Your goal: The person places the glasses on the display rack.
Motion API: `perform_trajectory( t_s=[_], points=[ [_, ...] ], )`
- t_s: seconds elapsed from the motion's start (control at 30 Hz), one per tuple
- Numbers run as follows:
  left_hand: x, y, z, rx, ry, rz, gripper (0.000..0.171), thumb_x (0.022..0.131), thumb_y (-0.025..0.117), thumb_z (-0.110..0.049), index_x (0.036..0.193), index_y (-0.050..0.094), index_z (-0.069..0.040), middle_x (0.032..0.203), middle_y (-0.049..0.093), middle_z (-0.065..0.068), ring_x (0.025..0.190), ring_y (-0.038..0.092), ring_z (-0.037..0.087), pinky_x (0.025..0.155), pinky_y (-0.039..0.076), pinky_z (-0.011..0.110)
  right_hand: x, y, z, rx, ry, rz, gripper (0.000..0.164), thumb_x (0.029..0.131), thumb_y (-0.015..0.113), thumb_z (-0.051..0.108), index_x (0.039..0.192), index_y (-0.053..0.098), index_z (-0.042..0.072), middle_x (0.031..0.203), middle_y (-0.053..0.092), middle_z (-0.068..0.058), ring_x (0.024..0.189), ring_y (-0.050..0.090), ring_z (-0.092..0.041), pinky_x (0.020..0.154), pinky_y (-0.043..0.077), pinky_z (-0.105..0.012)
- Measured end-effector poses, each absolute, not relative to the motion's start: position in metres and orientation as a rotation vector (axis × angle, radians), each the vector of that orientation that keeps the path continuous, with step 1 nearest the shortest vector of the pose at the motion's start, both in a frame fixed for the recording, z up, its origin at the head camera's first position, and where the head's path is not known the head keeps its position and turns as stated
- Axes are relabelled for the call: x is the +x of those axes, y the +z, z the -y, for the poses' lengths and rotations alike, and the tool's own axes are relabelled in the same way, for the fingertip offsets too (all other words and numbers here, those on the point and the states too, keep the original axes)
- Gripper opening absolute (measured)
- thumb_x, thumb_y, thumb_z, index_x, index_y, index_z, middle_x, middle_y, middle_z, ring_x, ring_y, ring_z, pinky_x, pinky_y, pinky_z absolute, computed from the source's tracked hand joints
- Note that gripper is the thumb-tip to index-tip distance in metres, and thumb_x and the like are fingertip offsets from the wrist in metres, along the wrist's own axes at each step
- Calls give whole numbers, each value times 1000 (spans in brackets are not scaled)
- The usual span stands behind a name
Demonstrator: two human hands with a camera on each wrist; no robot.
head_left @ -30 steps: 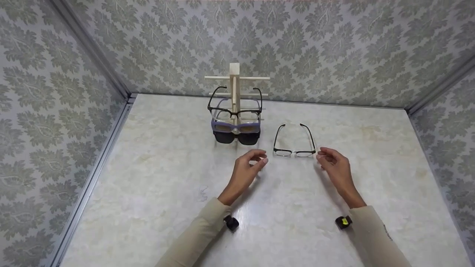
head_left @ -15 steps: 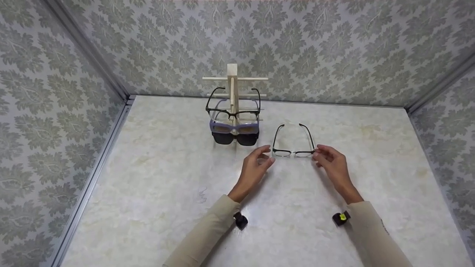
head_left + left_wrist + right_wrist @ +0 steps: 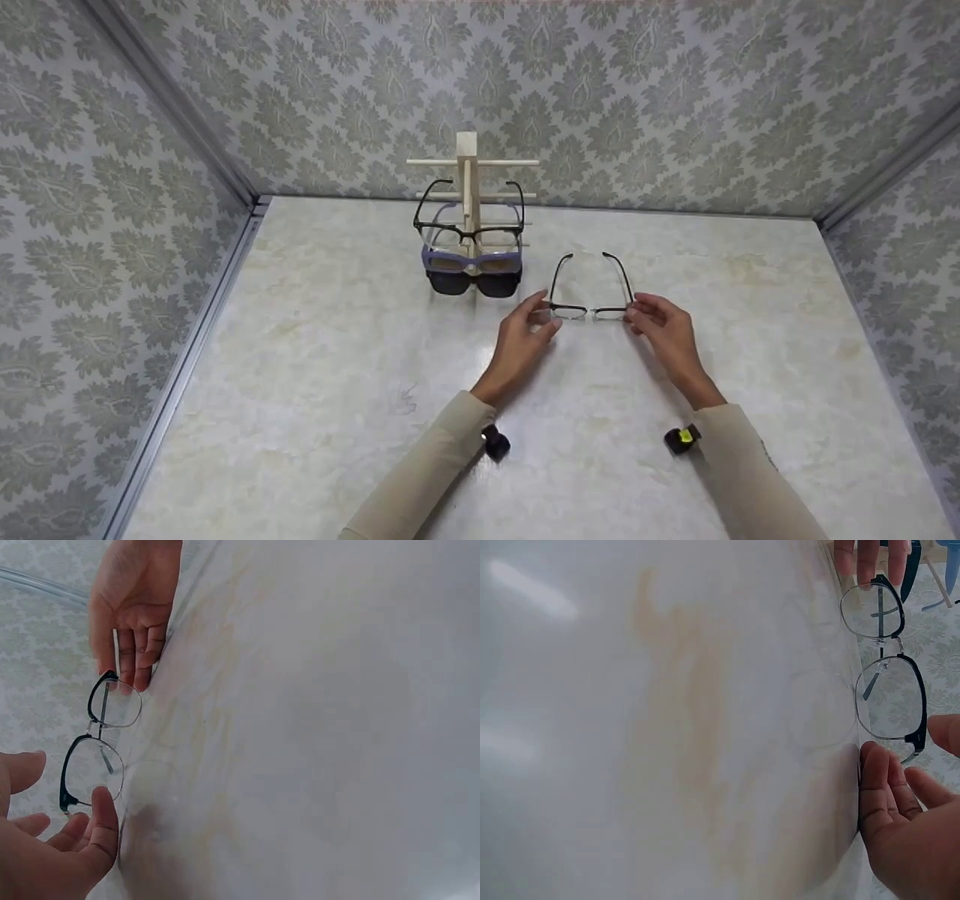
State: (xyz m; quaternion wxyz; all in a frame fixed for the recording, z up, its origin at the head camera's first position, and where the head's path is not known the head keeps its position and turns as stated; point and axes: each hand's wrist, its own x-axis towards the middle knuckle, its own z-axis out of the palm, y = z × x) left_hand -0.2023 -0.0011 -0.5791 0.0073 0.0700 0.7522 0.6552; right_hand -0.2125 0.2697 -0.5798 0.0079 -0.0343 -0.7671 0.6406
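Note:
A pair of black half-rim eyeglasses (image 3: 570, 307) rests on the table, temples unfolded and pointing away from me, lenses toward me. My left hand (image 3: 523, 339) is at the left hinge, thumb and fingers parted on either side of that corner. At the opposite corner is my right hand (image 3: 670, 335), its fingertips overlapping the frame's edge. In the left wrist view a gap shows between my left thumb and the eyeglasses (image 3: 70, 757). The right wrist view has my right fingers loosely bent just beside the near lens of the eyeglasses (image 3: 922, 694).
Left of the hands stands a wooden display rack (image 3: 466, 144) with crossbars. It carries black-framed glasses (image 3: 468, 235), purple sunglasses (image 3: 471, 262) and dark sunglasses (image 3: 496, 285). Patterned walls (image 3: 487, 67) enclose the marbled table (image 3: 330, 337) at the back and sides.
Both hands have moved inward, the left rightward and the right slightly leftward, up to the eyeglasses' two corners. The eyeglasses stay on the table; the head view has shifted slightly.

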Motion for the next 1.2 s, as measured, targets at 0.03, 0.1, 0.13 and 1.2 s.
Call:
perform_trajectory(
  t_s=[0.03,0.1,0.13,1.2],
  points=[
    [-203,-579,0,216,2049,-2349,56,103,76,-7,155,57,4,134,72,19,115,73,28,85,62,27,-213,-580,-269,-109,2009,2391,42,109,72,12,145,64,-9,129,69,-26,100,76,-11,84,63,-22],
    [-205,-579,-1,206,2056,-2334,56,103,75,-5,155,57,5,132,71,19,113,73,26,86,62,26,-213,-581,-269,-108,2017,2384,42,109,72,12,145,64,-9,127,70,-25,100,76,-11,84,63,-23],
    [-205,-579,-2,203,2064,-2323,56,103,75,-4,155,57,5,131,71,20,111,73,26,85,62,26,-213,-581,-269,-110,2018,2383,42,109,72,12,144,64,-9,127,70,-24,100,76,-11,84,63,-22],
    [-205,-568,-3,328,2085,-2332,42,104,73,-3,143,66,12,124,74,21,102,73,25,74,61,20,-195,-571,-266,-119,2037,2267,36,105,75,4,139,69,-9,109,78,-7,90,74,-19,74,62,-24]
  ],
)
